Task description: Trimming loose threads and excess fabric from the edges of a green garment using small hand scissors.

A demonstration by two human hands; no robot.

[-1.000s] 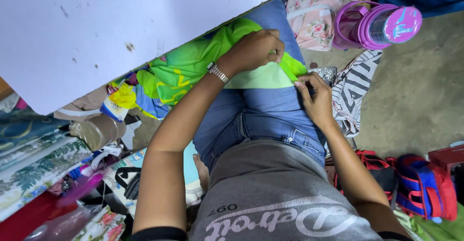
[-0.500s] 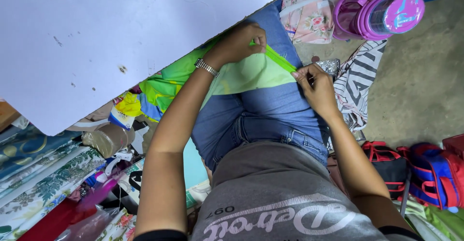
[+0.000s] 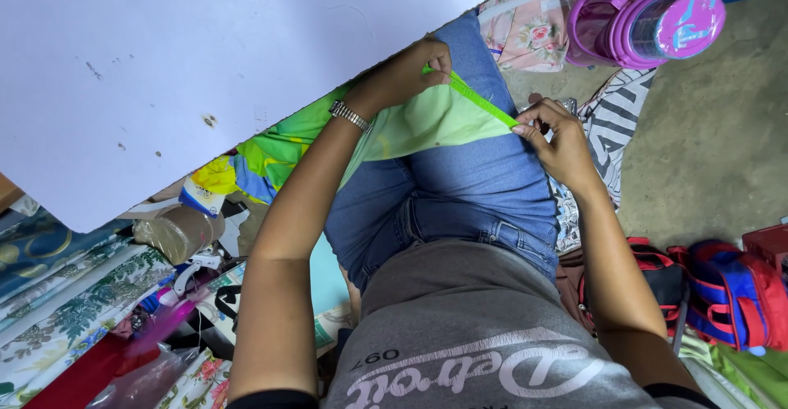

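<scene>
Nearest the camera is the person's grey printed T-shirt [image 3: 476, 351], and above it the blue denim jeans [image 3: 460, 187] covering the lap. To the right, low on the floor, lies a red and blue backpack [image 3: 730, 290]. To the left, folded floral and leaf-patterned fabrics [image 3: 74, 302] are stacked beside a brown roll of tape [image 3: 176, 233].

Across the lap lies a light green piece of cloth [image 3: 427, 122], joined to a brightly printed green, yellow and blue fabric [image 3: 263, 155] trailing under the white table top [image 3: 205, 64]. The right hand [image 3: 558, 138] pinches the near end of the cloth's folded bright green edge strip [image 3: 480, 101] between thumb and fingers. The left hand [image 3: 410, 68], a metal wristwatch [image 3: 351, 116] on its wrist, is closed around the far end, holding the strip taut.

Farther off stand a pink floral pouch [image 3: 533, 23] and a purple plastic bottle [image 3: 648, 19] on the concrete floor [image 3: 722, 130].
</scene>
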